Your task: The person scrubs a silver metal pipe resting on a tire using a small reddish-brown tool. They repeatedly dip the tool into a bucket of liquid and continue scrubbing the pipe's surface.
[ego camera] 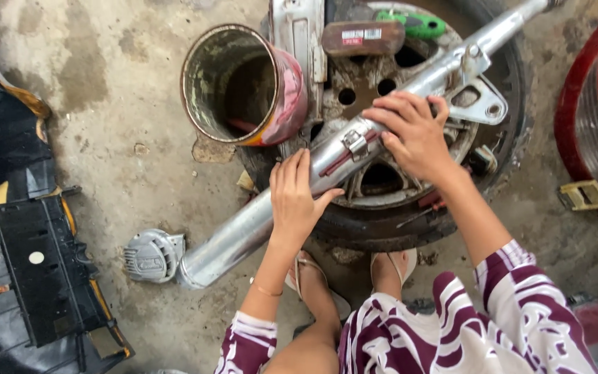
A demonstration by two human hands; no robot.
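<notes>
A long silver exhaust pipe (pixel 243 228) lies slanted across a car wheel with its tyre (pixel 382 232) on the concrete floor. My left hand (pixel 295 197) rests flat on the pipe's lower middle, fingers together, thumb against its side. My right hand (pixel 410 131) presses down on the pipe higher up, fingers spread over it beside a metal clamp (pixel 356 142) with a red strip. A silver mounting bracket (pixel 479 104) sticks out from the pipe just past my right hand.
A rusty open tin can (pixel 243 83) lies tilted at the wheel's left. A brown block (pixel 363 38) and a green-handled tool (pixel 417 24) rest on the wheel. A grey ribbed engine part (pixel 150 255) lies by the pipe's end. Black plastic panels (pixel 43 270) at left; red drum (pixel 590 111) at right.
</notes>
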